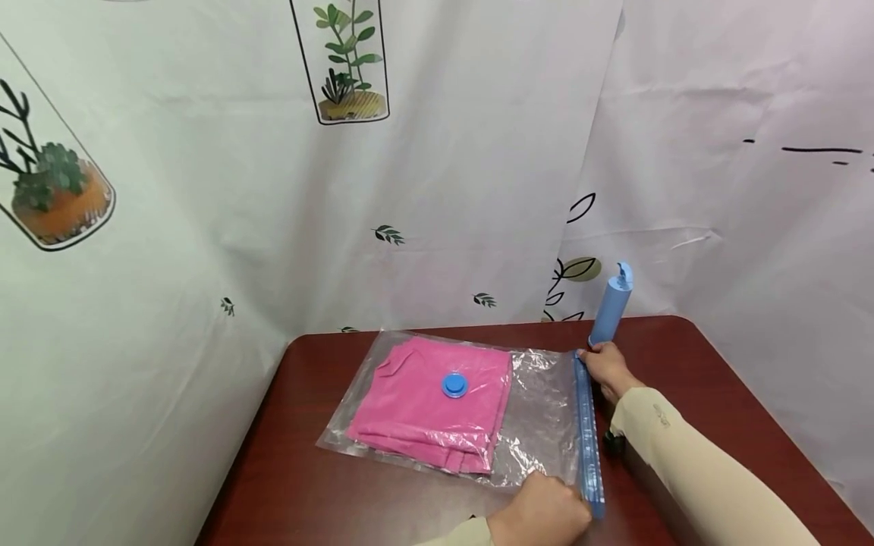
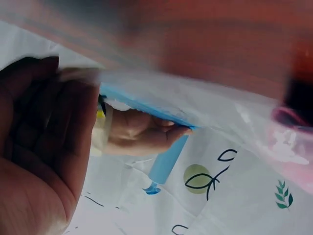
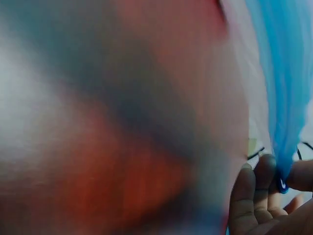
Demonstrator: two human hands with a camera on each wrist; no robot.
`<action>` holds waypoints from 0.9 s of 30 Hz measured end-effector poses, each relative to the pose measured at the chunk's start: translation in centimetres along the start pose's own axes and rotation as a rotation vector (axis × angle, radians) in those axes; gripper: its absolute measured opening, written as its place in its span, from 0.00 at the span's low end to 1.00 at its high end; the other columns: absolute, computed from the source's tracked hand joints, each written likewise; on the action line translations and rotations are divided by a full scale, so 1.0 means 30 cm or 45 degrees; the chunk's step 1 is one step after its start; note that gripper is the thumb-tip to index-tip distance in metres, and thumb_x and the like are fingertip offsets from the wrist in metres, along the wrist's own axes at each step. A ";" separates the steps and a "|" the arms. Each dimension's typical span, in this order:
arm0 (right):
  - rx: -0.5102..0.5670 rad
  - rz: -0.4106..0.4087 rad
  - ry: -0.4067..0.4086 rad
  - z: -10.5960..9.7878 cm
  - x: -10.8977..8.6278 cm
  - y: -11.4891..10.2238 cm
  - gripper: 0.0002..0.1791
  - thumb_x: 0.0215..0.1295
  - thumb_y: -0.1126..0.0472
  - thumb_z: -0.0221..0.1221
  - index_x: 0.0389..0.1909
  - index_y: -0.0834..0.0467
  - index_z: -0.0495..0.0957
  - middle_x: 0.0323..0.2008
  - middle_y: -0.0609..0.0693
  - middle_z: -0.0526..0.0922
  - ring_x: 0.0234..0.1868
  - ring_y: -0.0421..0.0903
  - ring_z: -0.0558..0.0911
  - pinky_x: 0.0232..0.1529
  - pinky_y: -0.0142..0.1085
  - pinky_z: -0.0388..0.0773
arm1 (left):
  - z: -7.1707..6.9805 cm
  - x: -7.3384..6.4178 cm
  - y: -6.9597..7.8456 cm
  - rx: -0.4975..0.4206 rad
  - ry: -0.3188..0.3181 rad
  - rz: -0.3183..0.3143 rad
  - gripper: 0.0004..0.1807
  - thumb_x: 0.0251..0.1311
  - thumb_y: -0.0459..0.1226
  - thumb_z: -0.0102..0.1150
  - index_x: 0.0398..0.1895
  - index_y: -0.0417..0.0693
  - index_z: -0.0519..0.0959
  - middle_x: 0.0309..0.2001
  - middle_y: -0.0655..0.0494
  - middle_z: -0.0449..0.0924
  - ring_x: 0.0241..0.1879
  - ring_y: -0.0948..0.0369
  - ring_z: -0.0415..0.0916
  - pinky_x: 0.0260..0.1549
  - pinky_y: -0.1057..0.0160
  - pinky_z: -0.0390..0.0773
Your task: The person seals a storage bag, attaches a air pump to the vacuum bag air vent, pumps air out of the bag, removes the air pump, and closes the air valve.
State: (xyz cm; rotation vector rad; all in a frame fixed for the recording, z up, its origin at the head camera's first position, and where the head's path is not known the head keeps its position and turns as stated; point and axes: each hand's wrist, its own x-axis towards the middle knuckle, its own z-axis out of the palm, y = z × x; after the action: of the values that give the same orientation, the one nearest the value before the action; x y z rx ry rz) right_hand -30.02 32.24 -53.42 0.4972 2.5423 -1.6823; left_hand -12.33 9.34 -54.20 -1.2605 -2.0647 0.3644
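In the head view, a clear plastic bag (image 1: 542,413) lay flat on the table (image 1: 266,497), with folded pink cloth (image 1: 423,409) inside and a blue valve (image 1: 454,385) on its upper face. The load looked light and soft; the film would likely be slippery and quick to crease. The blue zip strip (image 1: 588,436), seemingly stiffer, was the sensible place to take hold, at its ends. The right hand (image 1: 609,368) pinched its far end, the left hand (image 1: 544,512) was curled at its near end, and the cloth lay well to the left of the strip. A blue pump (image 1: 611,309) stood just beyond the right hand.

In the left wrist view, the left fingers were bent, with the strip running from their tips towards the right hand; shadow hid the contact, but they probably gripped it.

In the right wrist view, thumb and fingers closed on the strip's end, its length rising above them in the picture.
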 end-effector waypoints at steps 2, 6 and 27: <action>-0.012 0.018 -0.004 -0.001 0.010 -0.008 0.34 0.89 0.61 0.49 0.80 0.83 0.54 0.80 0.82 0.60 0.73 0.70 0.69 0.77 0.63 0.73 | -0.006 0.002 0.000 -0.004 -0.011 -0.016 0.15 0.55 0.56 0.77 0.16 0.82 0.82 0.16 0.81 0.74 0.16 0.75 0.68 0.13 0.68 0.65; -0.018 0.053 -0.025 -0.004 0.020 -0.018 0.35 0.90 0.58 0.49 0.80 0.81 0.54 0.80 0.81 0.60 0.71 0.68 0.71 0.76 0.63 0.75 | -0.016 0.015 -0.005 -0.021 -0.036 -0.064 0.15 0.54 0.54 0.79 0.15 0.80 0.82 0.16 0.79 0.76 0.17 0.73 0.71 0.14 0.67 0.71; -0.087 0.102 0.061 -0.219 -0.004 0.004 0.43 0.86 0.54 0.54 0.84 0.76 0.48 0.73 0.77 0.70 0.67 0.65 0.81 0.51 0.40 0.89 | 0.068 0.182 -0.031 -0.214 -0.266 -0.210 0.09 0.64 0.54 0.76 0.26 0.79 0.87 0.28 0.76 0.88 0.27 0.71 0.83 0.22 0.69 0.80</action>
State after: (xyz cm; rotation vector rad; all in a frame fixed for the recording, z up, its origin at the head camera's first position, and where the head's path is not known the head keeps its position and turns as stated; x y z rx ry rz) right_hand -29.01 38.19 -50.83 0.6328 2.5658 -1.5700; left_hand -15.96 13.83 -52.95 -1.1788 -2.4015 0.2601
